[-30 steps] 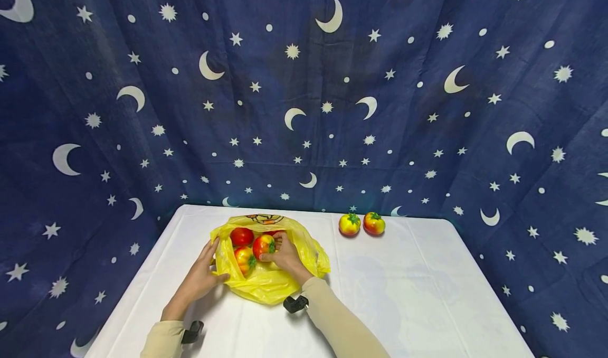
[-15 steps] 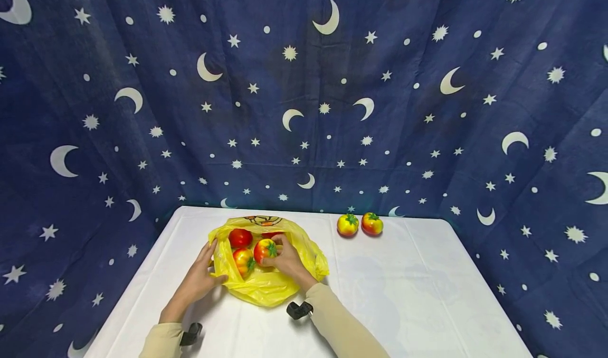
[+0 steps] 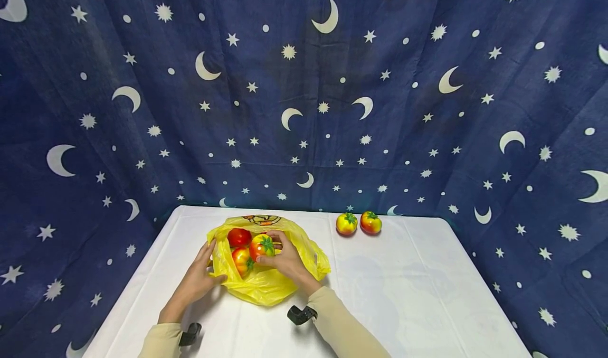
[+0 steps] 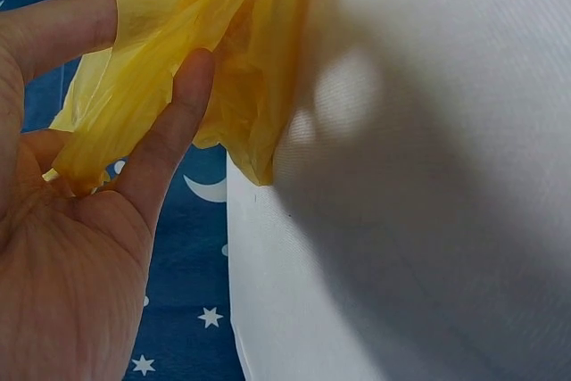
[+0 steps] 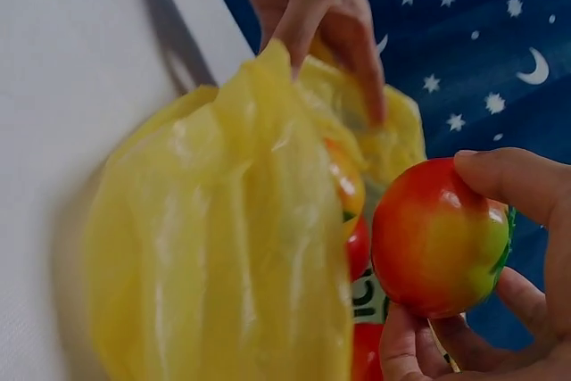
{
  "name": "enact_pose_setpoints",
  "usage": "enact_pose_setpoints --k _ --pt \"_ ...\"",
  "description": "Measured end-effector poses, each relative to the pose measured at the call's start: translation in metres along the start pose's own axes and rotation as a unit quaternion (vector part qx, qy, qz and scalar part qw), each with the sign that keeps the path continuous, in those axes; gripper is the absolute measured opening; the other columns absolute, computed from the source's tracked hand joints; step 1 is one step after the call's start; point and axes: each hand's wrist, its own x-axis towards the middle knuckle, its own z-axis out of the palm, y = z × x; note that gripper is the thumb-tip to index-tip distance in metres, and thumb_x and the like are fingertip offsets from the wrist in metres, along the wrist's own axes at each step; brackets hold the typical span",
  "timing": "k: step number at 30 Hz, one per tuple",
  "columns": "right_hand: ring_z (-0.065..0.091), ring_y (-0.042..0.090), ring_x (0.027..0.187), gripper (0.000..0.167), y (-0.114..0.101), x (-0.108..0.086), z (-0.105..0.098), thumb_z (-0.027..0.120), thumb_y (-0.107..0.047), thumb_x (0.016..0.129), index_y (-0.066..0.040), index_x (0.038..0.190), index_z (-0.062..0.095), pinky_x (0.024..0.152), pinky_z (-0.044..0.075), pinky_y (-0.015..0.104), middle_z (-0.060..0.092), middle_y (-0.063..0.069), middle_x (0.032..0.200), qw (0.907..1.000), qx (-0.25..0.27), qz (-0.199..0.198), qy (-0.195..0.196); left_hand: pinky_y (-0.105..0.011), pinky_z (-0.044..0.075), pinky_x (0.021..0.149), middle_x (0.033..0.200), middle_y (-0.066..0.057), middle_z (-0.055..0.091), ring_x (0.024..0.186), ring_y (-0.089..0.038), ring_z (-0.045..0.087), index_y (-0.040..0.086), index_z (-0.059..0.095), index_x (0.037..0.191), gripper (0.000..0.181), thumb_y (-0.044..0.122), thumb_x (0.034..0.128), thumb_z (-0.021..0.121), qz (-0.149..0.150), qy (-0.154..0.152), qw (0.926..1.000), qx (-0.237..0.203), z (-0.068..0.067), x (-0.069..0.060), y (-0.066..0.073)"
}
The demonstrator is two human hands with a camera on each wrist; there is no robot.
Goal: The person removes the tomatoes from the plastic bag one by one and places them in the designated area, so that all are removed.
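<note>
A yellow plastic bag (image 3: 266,286) lies on the table with its mouth spread. My left hand (image 3: 197,279) grips the bag's left rim; in the left wrist view, bunched plastic (image 4: 152,86) passes between thumb and fingers. My right hand (image 3: 287,257) holds a red-yellow tomato (image 3: 262,247) with a green top at the bag's mouth. The right wrist view shows thumb and fingertips round that tomato (image 5: 437,238). Inside the bag are a red tomato (image 3: 239,237) and an orange-yellow tomato (image 3: 241,261). More red shows behind the held one, mostly hidden.
Two more tomatoes, one mostly yellow (image 3: 346,224) and one redder (image 3: 370,223), sit side by side near the back edge of the white-covered table (image 3: 404,294). A dark blue curtain (image 3: 304,83) with moons and stars hangs behind and at the sides.
The held tomato has turned, showing more yellow and its green top, and has shifted slightly left over the last half second. My left hand keeps its place on the rim.
</note>
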Motion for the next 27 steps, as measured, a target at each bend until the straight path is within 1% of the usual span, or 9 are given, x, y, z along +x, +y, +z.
enact_pose_setpoints --k 5,7,10,13,16,20,23,24,27 --pt "0.055 0.021 0.111 0.062 -0.011 -0.009 -0.005 0.085 -0.022 0.076 -0.025 0.130 0.055 0.090 0.056 0.032 0.056 0.004 0.132 0.9994 0.003 -0.031 -0.018 -0.063 0.038 0.109 0.162 -0.027 0.008 0.129 -0.049 0.047 0.008 0.012 0.158 0.107 0.011 0.0754 0.080 0.023 0.016 0.9996 -0.002 0.001 0.000 -0.001" --pt "0.056 0.022 0.111 0.062 -0.014 -0.012 -0.007 0.084 -0.021 0.076 -0.024 0.131 0.055 0.092 0.056 0.034 0.055 0.005 0.133 0.9987 0.005 -0.045 -0.026 -0.061 0.040 0.107 0.162 -0.027 0.009 0.125 -0.048 0.051 0.008 0.013 0.158 0.107 0.010 0.0749 0.080 0.026 0.019 0.9995 -0.003 0.001 0.000 -0.001" --pt "0.057 0.022 0.111 0.063 -0.019 -0.017 -0.010 0.084 -0.022 0.077 -0.023 0.132 0.055 0.094 0.055 0.037 0.055 0.005 0.133 0.9976 0.005 -0.060 -0.034 -0.060 0.042 0.106 0.162 -0.027 0.009 0.125 -0.047 0.052 0.008 0.013 0.158 0.107 0.010 0.0750 0.080 0.027 0.020 0.9994 -0.002 0.002 0.000 -0.001" --pt "0.059 0.023 0.111 0.064 -0.025 -0.023 -0.014 0.084 -0.023 0.076 -0.024 0.133 0.054 0.096 0.055 0.038 0.056 0.004 0.132 0.9970 -0.002 -0.068 -0.037 -0.059 0.043 0.106 0.162 -0.026 0.009 0.125 -0.047 0.052 0.008 0.012 0.158 0.107 0.010 0.0752 0.080 0.026 0.019 0.9995 -0.001 0.002 0.000 -0.001" --pt "0.057 0.024 0.115 0.065 -0.031 -0.029 -0.019 0.084 -0.024 0.076 -0.026 0.134 0.053 0.098 0.054 0.039 0.056 0.002 0.133 0.9963 -0.009 -0.076 -0.037 -0.060 0.041 0.107 0.162 -0.027 0.009 0.128 -0.048 0.049 0.008 0.012 0.158 0.108 0.010 0.0752 0.080 0.025 0.018 0.9995 -0.001 0.002 0.000 -0.002" --pt "0.052 0.028 0.123 0.065 -0.036 -0.036 -0.024 0.083 -0.023 0.077 -0.026 0.134 0.053 0.101 0.052 0.043 0.055 0.001 0.135 0.9946 -0.012 -0.096 -0.036 -0.063 0.038 0.109 0.162 -0.026 0.009 0.133 -0.050 0.043 0.009 0.012 0.159 0.108 0.010 0.0748 0.081 0.024 0.019 0.9995 -0.002 0.002 0.000 -0.001" --pt "0.052 0.030 0.124 0.064 -0.036 -0.040 -0.028 0.083 -0.023 0.077 -0.023 0.135 0.053 0.101 0.051 0.043 0.054 0.002 0.135 0.9933 -0.011 -0.111 -0.032 -0.063 0.037 0.109 0.163 -0.025 0.008 0.135 -0.050 0.040 0.010 0.011 0.159 0.109 0.010 0.0747 0.081 0.023 0.019 0.9996 -0.002 0.001 0.000 -0.001" --pt "0.052 0.031 0.124 0.064 -0.040 -0.044 -0.029 0.082 -0.021 0.078 -0.021 0.135 0.053 0.102 0.051 0.044 0.054 0.003 0.135 0.9937 -0.009 -0.108 -0.029 -0.063 0.037 0.109 0.163 -0.025 0.008 0.135 -0.050 0.040 0.010 0.011 0.159 0.109 0.010 0.0747 0.081 0.022 0.018 0.9996 -0.002 0.001 0.000 0.000" --pt "0.052 0.029 0.124 0.065 -0.041 -0.048 -0.035 0.082 -0.023 0.078 -0.022 0.135 0.053 0.103 0.050 0.044 0.053 0.003 0.136 0.9935 -0.012 -0.111 -0.020 -0.064 0.035 0.110 0.163 -0.025 0.008 0.137 -0.050 0.037 0.010 0.010 0.159 0.110 0.010 0.0749 0.081 0.020 0.016 0.9997 -0.002 0.002 0.000 0.000"
